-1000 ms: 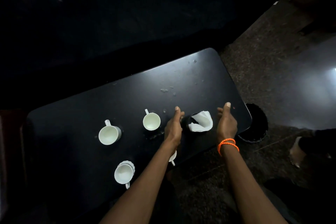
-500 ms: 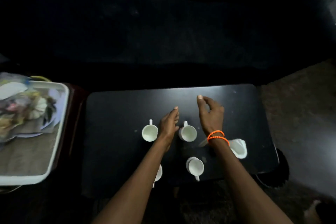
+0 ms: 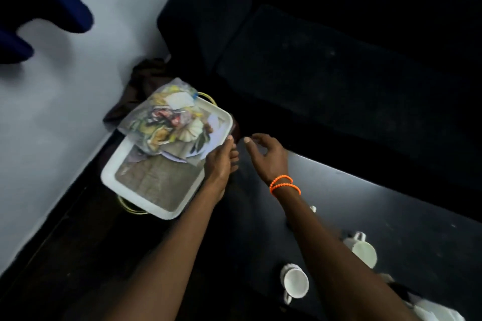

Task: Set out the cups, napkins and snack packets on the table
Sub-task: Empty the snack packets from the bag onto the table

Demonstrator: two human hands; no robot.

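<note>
Fingers of left hand (image 3: 219,164) lay straight and together against the near right rim of the white tray (image 3: 156,212), gripping nothing; right hand (image 3: 266,156) hovered beside it, fingers loosely curled, empty. Bag of snack packets (image 3: 167,117) sat on tray's far end. Two cups (image 3: 294,283) (image 3: 362,250) and napkins (image 3: 433,311) were on the black table (image 3: 391,206), near right.
</note>
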